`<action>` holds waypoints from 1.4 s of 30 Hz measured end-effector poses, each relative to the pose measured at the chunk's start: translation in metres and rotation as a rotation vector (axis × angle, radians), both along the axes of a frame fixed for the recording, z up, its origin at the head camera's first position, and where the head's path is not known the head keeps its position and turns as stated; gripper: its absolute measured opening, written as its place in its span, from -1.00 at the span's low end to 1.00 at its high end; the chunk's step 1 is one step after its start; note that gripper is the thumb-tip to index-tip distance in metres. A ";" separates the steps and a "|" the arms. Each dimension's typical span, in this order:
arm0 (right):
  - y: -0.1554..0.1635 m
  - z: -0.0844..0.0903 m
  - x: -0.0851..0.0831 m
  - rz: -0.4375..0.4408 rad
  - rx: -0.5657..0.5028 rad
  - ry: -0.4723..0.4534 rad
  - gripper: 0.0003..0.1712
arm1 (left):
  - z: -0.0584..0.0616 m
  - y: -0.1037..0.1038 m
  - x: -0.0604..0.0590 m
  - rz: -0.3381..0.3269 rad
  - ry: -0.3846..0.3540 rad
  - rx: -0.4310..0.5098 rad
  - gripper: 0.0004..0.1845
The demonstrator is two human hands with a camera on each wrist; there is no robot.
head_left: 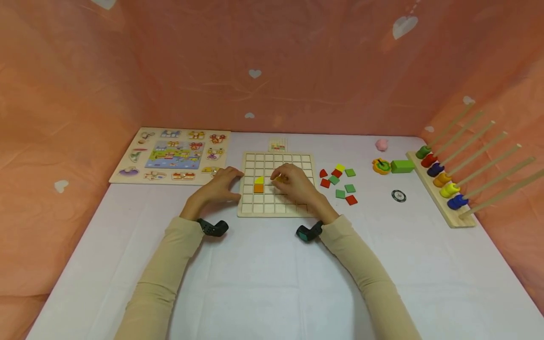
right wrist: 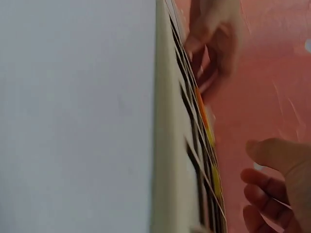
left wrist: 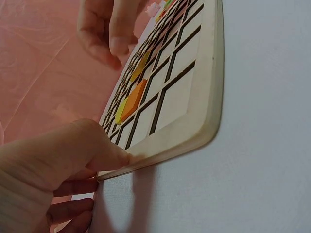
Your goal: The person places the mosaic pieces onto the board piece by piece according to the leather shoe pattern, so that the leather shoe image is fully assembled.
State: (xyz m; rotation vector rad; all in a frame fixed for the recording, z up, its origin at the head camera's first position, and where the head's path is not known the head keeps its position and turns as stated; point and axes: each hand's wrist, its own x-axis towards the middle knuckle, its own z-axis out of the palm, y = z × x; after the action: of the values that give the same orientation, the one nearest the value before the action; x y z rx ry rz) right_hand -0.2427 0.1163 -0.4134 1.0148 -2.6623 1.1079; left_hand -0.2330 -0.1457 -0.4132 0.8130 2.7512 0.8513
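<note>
Head view: two hands work on a pale wooden grid board [head_left: 278,208] lying mid-table.

Left hand [head_left: 218,186] presses its thumb against the board's left edge; right hand [head_left: 297,184] curls over a yellow tile [head_left: 280,178], beside the orange tile [head_left: 259,188]. Bare white cloth lies near the person; loose coloured tiles [head_left: 340,182] lie right of the board, a picture puzzle [head_left: 172,156] far left.
</note>
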 end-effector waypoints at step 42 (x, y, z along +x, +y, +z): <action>0.162 -0.007 -0.027 -0.478 0.159 -0.166 -0.66 | 0.001 0.000 0.001 0.001 -0.002 0.003 -0.32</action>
State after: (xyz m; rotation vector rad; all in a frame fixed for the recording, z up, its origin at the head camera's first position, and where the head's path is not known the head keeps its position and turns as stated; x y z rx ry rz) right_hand -0.2696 0.2781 -0.4201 0.2722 -2.9301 0.9202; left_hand -0.2316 -0.1462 -0.4124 0.8110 2.7491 0.8562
